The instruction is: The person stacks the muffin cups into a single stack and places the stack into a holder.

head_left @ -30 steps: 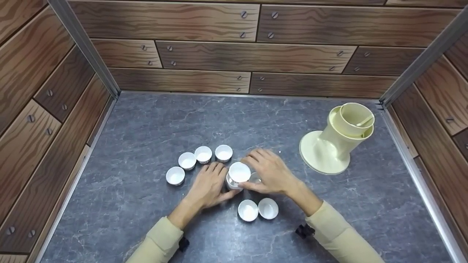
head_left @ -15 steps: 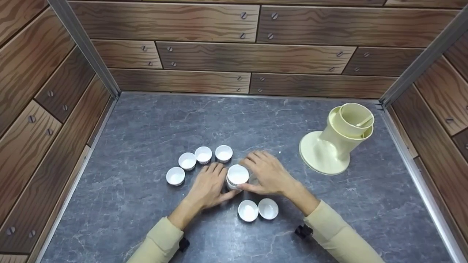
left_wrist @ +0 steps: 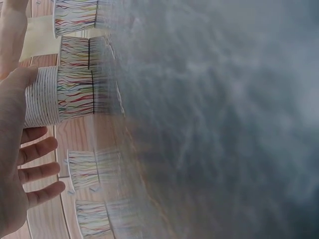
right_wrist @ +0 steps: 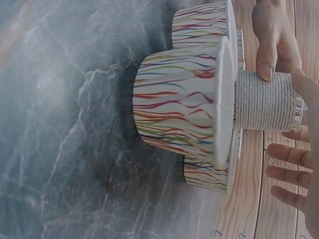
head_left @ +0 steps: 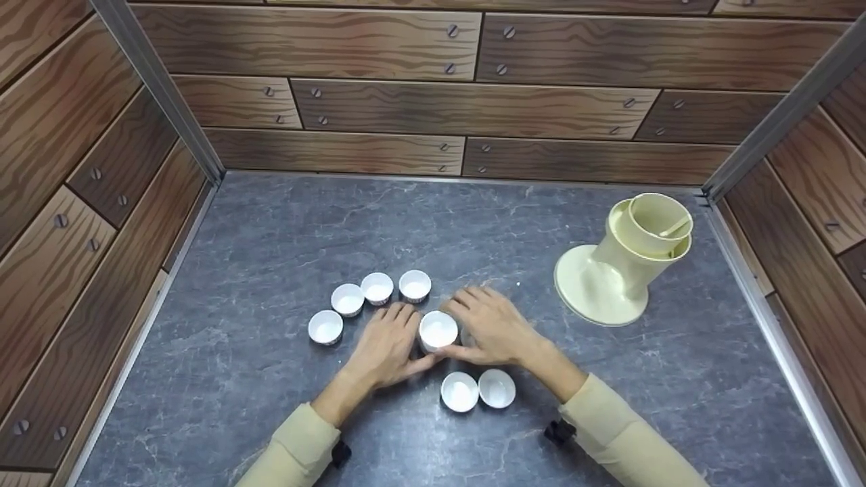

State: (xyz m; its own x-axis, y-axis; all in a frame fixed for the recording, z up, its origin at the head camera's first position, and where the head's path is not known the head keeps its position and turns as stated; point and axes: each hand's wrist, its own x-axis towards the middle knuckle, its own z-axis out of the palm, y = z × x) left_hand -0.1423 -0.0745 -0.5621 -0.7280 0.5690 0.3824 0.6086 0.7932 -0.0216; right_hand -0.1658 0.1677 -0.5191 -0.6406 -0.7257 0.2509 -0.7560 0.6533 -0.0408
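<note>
A nested stack of white paper baking cups (head_left: pixel 438 330) stands upright on the grey table between both hands. Its many rims show as close ridges in the wrist views, above a bottom cup patterned with coloured wavy lines. My left hand (head_left: pixel 386 343) holds the stack from the left, thumb toward the front. From the right my right hand (head_left: pixel 496 329) grips it too, the thumbs of both hands close together at the front. Two single baking cups (head_left: pixel 460 391) sit side by side just in front. Several more cups (head_left: pixel 348 299) are spread in an arc to the left.
A pale yellow stand (head_left: pixel 602 284) with a round base is at the right back. It bears a cylindrical cup (head_left: pixel 659 213) with a small stick inside. Wood-patterned walls (head_left: pixel 433 108) enclose the marbled tabletop (head_left: pixel 338 223) at the back and sides.
My right hand has come down slightly and left with the upper cups, which now sit in line on the lower stack. My left hand has stayed in place; the loose cups have not moved.
</note>
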